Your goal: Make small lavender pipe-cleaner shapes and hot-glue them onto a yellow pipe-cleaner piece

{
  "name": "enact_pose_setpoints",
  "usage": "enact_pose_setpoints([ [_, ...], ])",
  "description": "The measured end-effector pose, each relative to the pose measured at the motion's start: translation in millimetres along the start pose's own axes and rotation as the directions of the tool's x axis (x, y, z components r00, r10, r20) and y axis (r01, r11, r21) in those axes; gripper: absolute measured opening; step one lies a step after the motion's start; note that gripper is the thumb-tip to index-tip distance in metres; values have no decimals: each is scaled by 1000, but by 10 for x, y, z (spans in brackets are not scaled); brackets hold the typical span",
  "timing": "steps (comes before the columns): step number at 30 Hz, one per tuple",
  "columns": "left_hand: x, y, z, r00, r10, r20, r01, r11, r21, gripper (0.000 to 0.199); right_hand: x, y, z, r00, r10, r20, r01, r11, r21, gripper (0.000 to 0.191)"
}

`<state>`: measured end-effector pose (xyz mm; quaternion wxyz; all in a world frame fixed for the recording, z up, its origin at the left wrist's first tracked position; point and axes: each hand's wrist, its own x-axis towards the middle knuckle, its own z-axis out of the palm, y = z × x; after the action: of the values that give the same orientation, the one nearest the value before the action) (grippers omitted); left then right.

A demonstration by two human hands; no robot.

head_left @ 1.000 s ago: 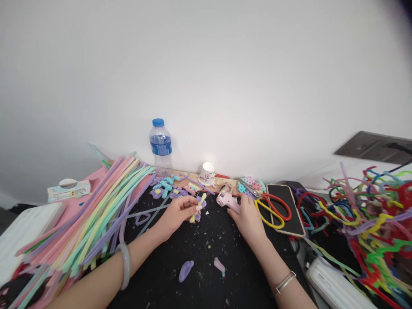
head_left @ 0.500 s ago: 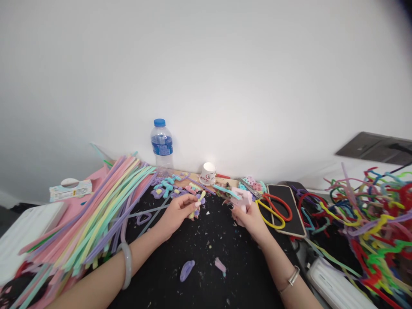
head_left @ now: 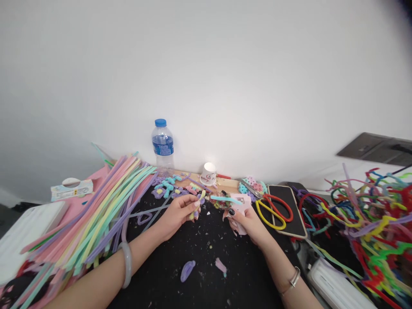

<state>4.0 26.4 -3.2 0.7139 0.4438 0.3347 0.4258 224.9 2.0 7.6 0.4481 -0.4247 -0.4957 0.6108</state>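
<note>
Pinched between the fingertips of my left hand (head_left: 183,211) is a small yellow and purple pipe-cleaner piece (head_left: 200,200); its lower part is partly behind my fingers. My right hand (head_left: 245,221) is wrapped round a pink glue gun (head_left: 241,201), whose front end points left toward that piece, with a small gap between. A light-blue strip (head_left: 225,199) runs along the gun's side. Below my hands, a purple pipe-cleaner loop (head_left: 187,271) and a short pink scrap (head_left: 220,267) lie on the black table surface (head_left: 206,244).
Pastel pipe cleaners (head_left: 106,210) spread out at left. A water bottle (head_left: 162,146) and a paper cup (head_left: 208,174) stand by the wall. Scissors (head_left: 273,210) lie partly over a phone (head_left: 296,214). Tangled coloured pipe cleaners (head_left: 376,223) fill the right. Blue flower pieces (head_left: 167,185) lie behind my left hand.
My right hand has turned the glue gun so its front end lies more level, and brought it slightly left, closer to the piece. My left hand has barely moved.
</note>
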Motion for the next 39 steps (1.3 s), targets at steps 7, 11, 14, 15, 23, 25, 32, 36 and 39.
enact_pose_setpoints([
  [7, 6, 4, 4, 1000, -1, 13, 1, 1000, -3, 15, 13, 39, -21, 1000, 3, 22, -3, 1000, -20, 33],
  [11, 2, 3, 4, 1000, 8, 21, -8, 1000, -7, 15, 12, 36, -21, 1000, 10, 18, -10, 999, -40, 35],
  [14, 1, 5, 5, 1000, 12, 22, -12, 1000, 5, 14, 9, 28, -23, 1000, 30, 5, -29, 997, -72, 37],
  [15, 1, 6, 5, 1000, 13, 21, -13, 1000, 10, 14, 9, 27, -25, 999, 34, 0, -34, 996, -87, 38],
  [23, -16, 21, 20, 1000, 23, 13, -23, 999, 48, 17, 11, 9, -29, 997, -22, 71, 31, 991, -132, 42],
  [25, -21, 25, 25, 999, 27, 18, -28, 998, 55, 16, 9, 2, -24, 997, -21, 78, 30, 993, -116, 42],
  [32, -16, 21, 23, 1000, 26, 10, -27, 998, 65, 16, -4, 18, -26, 1000, 22, -6, -22, 989, -146, 40],
  [36, -7, 9, 14, 999, 31, 14, -32, 998, 61, 16, -14, 10, -22, 999, 31, -12, -33, 985, -170, 39],
  [39, -8, 7, 13, 999, 32, 11, -32, 998, 59, 16, -21, -4, -15, 1000, 25, -6, -25, 982, -187, 38],
])
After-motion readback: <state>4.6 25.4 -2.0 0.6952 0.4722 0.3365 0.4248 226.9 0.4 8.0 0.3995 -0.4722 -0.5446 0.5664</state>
